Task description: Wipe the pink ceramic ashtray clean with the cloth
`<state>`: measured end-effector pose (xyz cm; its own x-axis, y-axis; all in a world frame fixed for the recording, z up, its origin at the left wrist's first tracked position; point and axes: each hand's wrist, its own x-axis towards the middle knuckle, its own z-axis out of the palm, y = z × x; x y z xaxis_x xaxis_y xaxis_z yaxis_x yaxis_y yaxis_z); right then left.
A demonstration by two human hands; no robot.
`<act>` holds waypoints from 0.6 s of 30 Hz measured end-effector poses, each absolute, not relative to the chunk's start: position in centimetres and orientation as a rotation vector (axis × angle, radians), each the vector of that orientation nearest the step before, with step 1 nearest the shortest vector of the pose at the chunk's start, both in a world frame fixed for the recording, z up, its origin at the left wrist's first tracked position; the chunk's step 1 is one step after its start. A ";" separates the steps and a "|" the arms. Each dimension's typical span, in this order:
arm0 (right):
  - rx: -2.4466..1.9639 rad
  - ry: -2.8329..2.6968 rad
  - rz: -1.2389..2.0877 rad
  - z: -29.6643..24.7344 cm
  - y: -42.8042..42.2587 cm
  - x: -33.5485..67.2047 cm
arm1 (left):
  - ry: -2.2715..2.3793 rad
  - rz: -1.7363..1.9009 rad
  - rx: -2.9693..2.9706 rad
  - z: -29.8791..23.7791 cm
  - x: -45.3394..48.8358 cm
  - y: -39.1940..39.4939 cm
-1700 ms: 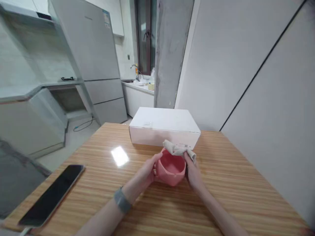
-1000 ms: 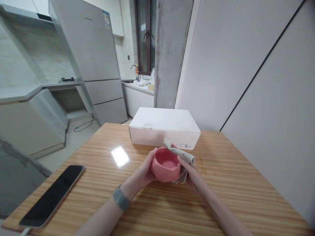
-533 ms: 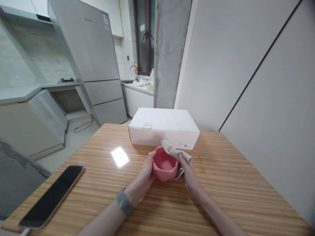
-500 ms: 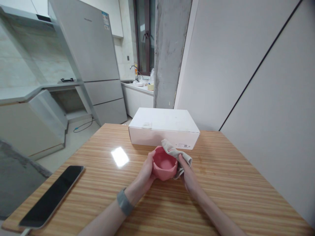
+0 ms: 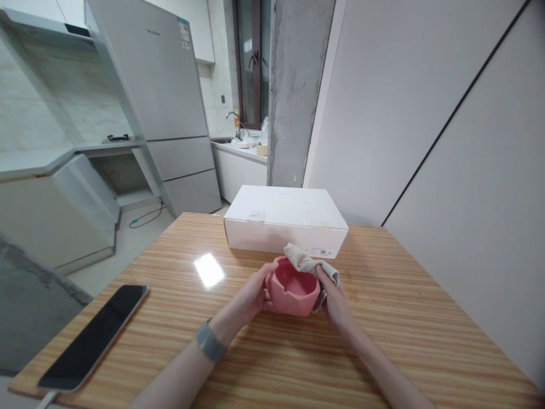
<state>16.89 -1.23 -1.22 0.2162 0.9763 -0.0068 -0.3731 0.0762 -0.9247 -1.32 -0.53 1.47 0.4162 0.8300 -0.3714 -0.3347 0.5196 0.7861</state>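
A pink faceted bowl (image 5: 293, 292) sits just above the wooden table (image 5: 417, 318), near its middle. My left hand (image 5: 249, 295) is wrapped round the bowl's left side, fingers closed on it. My right hand (image 5: 334, 298) presses a beige cloth (image 5: 307, 262) against the bowl's right rim and side. The cloth drapes over the far right edge of the bowl. A grey band sits on my left wrist.
A closed white box (image 5: 285, 224) lies just behind the bowl. A dark phone (image 5: 93, 338) rests near the table's left edge. A white wall runs along the right. Beyond the table stand a fridge, a concrete pillar and a kitchen counter with a sink.
The bowl has turned and tilted in my hands while the cloth slid along its right rim. Both hands have stayed on it.
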 end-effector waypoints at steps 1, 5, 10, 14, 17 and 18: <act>-0.993 -0.785 1.195 -1.2 -1.2 16.8 | 0.844 0.794 0.690 1.6 -1.4 -0.6; -0.987 -0.791 1.182 -0.8 -1.3 16.4 | 0.872 0.827 0.669 1.4 -1.3 -0.5; -0.958 -0.793 1.090 -0.3 -1.7 15.8 | 0.879 0.960 0.641 0.8 -0.1 -0.6; -0.929 -0.803 1.032 -0.1 -2.5 14.7 | 0.713 1.061 0.624 1.2 0.2 -1.1; -0.931 -0.808 1.029 -0.2 -2.7 14.4 | 0.691 1.014 0.651 1.5 -0.3 -1.0; -0.938 -0.797 1.031 -0.3 -2.7 14.5 | 0.706 0.990 0.653 1.6 -0.5 -0.9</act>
<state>14.48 -2.69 -0.29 0.3184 0.9418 0.1076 -0.3420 0.2199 -0.9136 -0.55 -0.87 1.57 0.3705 0.9005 -0.2274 -0.5081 0.4015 0.7620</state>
